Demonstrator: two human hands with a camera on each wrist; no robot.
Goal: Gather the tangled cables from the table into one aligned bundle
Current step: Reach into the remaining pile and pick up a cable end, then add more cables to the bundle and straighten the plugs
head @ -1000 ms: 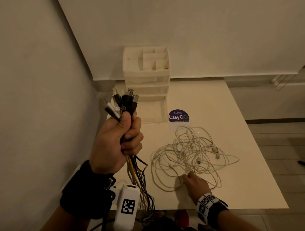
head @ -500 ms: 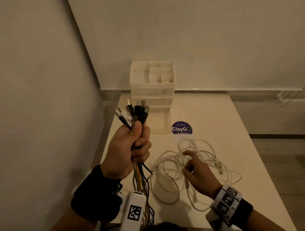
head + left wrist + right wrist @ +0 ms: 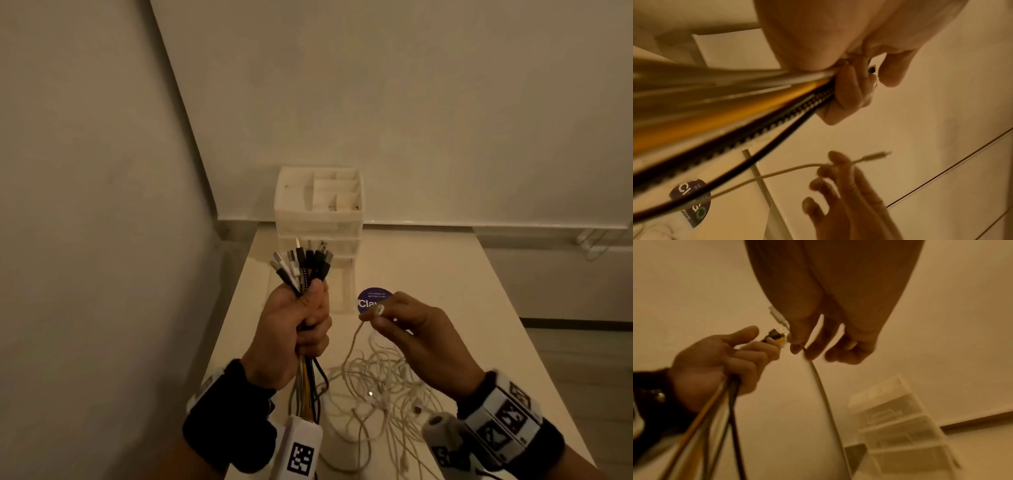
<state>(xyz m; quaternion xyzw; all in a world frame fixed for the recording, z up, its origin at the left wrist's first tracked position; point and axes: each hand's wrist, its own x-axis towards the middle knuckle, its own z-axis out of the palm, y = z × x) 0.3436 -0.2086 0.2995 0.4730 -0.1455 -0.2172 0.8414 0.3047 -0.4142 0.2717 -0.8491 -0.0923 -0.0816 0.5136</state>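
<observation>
My left hand (image 3: 298, 325) grips an upright bundle of cables (image 3: 303, 265), black, white and yellow, with the plugs sticking up above my fist and the cords hanging below. My right hand (image 3: 394, 320) pinches the plug end of a white cable (image 3: 379, 310) and holds it in the air just right of the bundle. That white cable (image 3: 822, 386) runs down to a tangle of white cables (image 3: 380, 387) lying on the table (image 3: 445, 291). In the left wrist view the white cable's plug (image 3: 875, 156) pokes out past my right fingers (image 3: 836, 168).
A white plastic drawer organiser (image 3: 320, 219) stands at the back of the table against the wall. A round purple sticker (image 3: 371, 298) lies on the tabletop behind my right hand. A wall runs close along the left. The table's right edge drops to the floor.
My right hand has left the tabletop and risen with one white cable end pinched, drawing it up out of the tangle toward the bundle. The left hand kept its grip; the camera tilted upward.
</observation>
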